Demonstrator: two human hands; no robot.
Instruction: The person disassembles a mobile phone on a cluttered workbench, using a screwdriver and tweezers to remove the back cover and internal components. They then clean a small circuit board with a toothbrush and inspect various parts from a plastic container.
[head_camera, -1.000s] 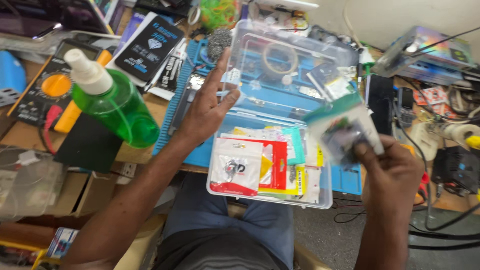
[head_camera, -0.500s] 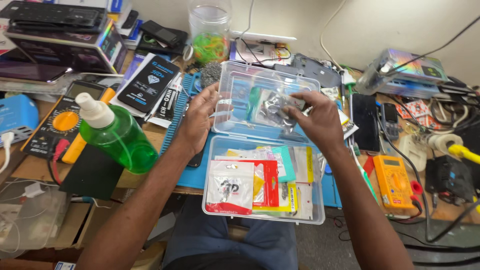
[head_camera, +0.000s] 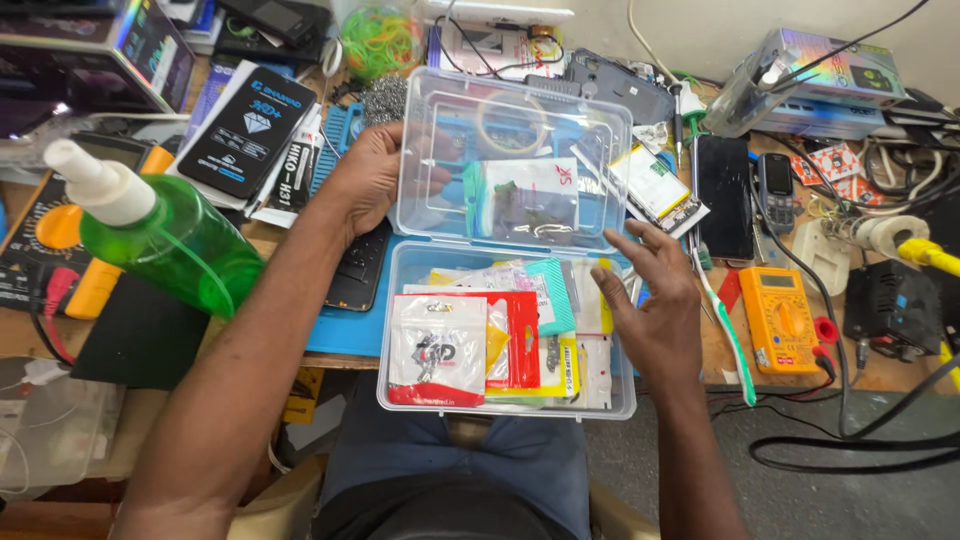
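At the left edge of the raised lid (head_camera: 515, 125), the left hand (head_camera: 372, 180) clamps the clear plastic, thumb in front and fingers behind, keeping the lid of the clear box (head_camera: 400, 330) propped open and tilted back over the blue mat (head_camera: 345, 335); that grip looks right for the work, since the lid carries a small packet (head_camera: 525, 200) with a green edge lying against its inner face, and a slack hold would likely let the lid drop and spill it; the right hand (head_camera: 655, 305) hovers empty, fingers spread and loosely curled, just over the right side of the tray, touching nothing that can be seen; to do this well it should come down slowly and pinch one packet by a corner rather than rake through the stack, because the flat packets overlap: a white and red one (head_camera: 437, 350) at the front left, a red card (head_camera: 515, 340) behind it, yellow (head_camera: 555, 375) and teal (head_camera: 553, 295) ones to the right; the box sits at the front edge of the bench, partly over the lap, so pressing hard on the near rim could tip it; outward, a green spray bottle (head_camera: 160, 240) stands to the left, an orange multimeter (head_camera: 780, 318) lies to the right, and a toothbrush (head_camera: 725, 320) rests between it and the box, close enough for the wrist to knock.
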